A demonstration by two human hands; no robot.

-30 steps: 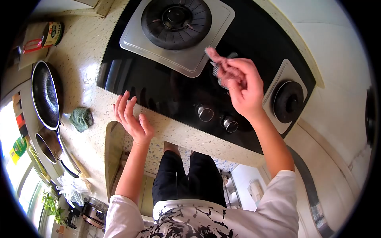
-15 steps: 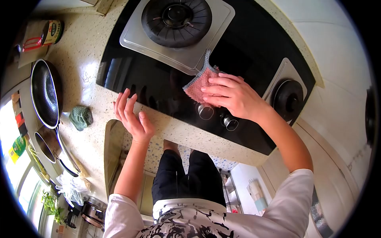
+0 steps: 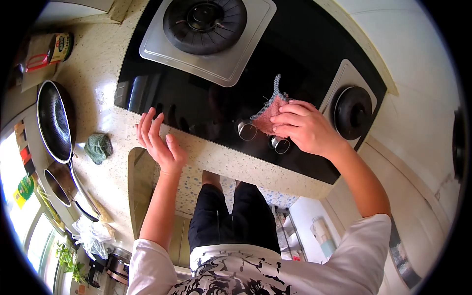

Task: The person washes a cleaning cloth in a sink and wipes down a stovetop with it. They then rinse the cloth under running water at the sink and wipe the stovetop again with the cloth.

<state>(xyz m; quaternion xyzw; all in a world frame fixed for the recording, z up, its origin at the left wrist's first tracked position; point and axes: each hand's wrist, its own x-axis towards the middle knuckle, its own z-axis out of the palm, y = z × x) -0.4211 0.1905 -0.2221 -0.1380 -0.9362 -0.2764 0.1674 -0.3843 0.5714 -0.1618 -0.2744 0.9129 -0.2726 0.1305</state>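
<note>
A pink cleaning cloth point(image 3: 270, 114) with a grey edge lies on the black glass stove top point(image 3: 290, 54). My right hand point(image 3: 307, 127) presses on it with bent fingers, just above the two silver control knobs point(image 3: 247, 130); part of the cloth is hidden under the fingers. Over the front edge of the stove, on the left, my left hand point(image 3: 160, 143) hovers with its fingers apart and holds nothing. The large burner point(image 3: 205, 24) sits on a steel plate at the far left, and a smaller burner point(image 3: 352, 113) is to the right of my right hand.
On the speckled counter point(image 3: 96, 73) at the left are a frying pan point(image 3: 55, 120), a smaller pan point(image 3: 57, 184) and a crumpled green cloth point(image 3: 98, 148). A white plastic bag point(image 3: 92, 236) lies nearer me. A tiled wall point(image 3: 413, 64) borders the stove's right side.
My right hand and the pink cloth have moved right and slightly toward me, closer to the right knob. My left hand stays raised in about the same place. The view has shifted slightly.
</note>
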